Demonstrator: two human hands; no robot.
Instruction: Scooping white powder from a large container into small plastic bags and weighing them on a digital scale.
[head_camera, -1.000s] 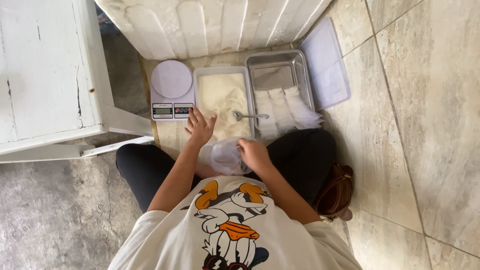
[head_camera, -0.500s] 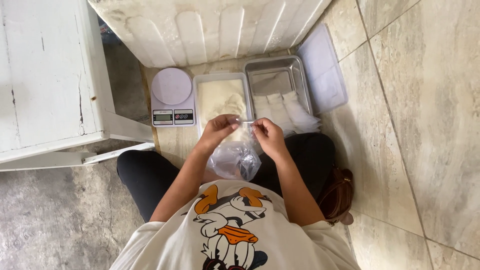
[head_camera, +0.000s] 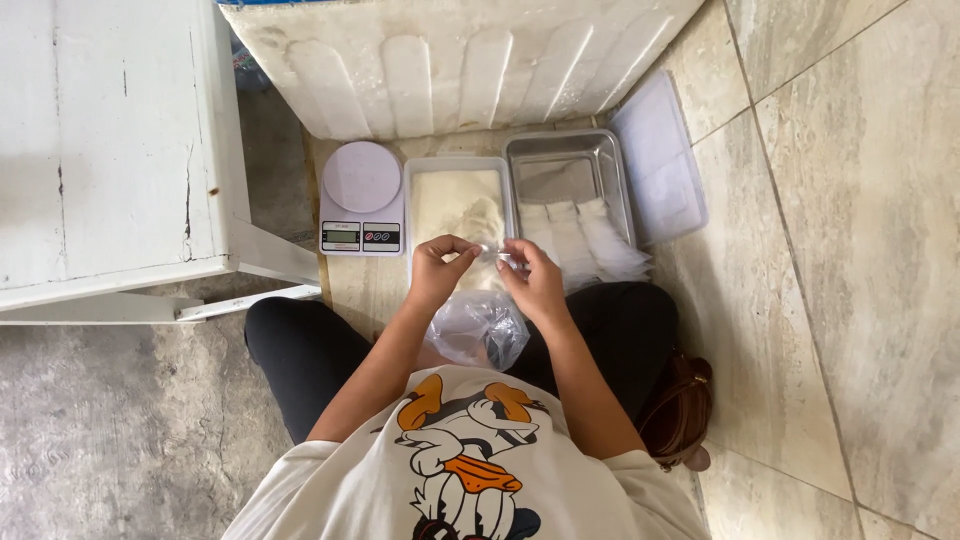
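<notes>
Pale stone tiles to the right, rough grey concrete to the left, one strip of wooden board (head_camera: 345, 285) between them, carrying the goods. Taken from one landmark, the powder tub (head_camera: 459, 205): one rectangular plastic tub of cream powder, set on the board at its middle. Just left of the tub, touching or nearly so, one lilac kitchen scale (head_camera: 361, 197) with a round platform and a small display. Just right of the tub, one steel tray (head_camera: 566, 165), with a fan of flat filled packets (head_camera: 585, 237) spilling over its near rim; three rows countable, exact number not clear. Further right of the tub, beyond the tray, one translucent lid (head_camera: 660, 170) lying on the tiles. Behind the tub, one ribbed white foam box (head_camera: 450, 60) closing off the far edge. Well left of the tub, one white painted cabinet (head_camera: 110, 150) hemming that side. Over the tub's near end, two hands: left hand (head_camera: 437, 267) and right hand (head_camera: 533, 280), each pinching thumb to fingertips on the mouth of one clear plastic bag (head_camera: 478, 328), held taut between them, its body hanging down towards the lap. Right of the knees, one brown leather bag (head_camera: 680, 410) on the tiles. Open tile beyond the lid; tight quarters elsewhere.
</notes>
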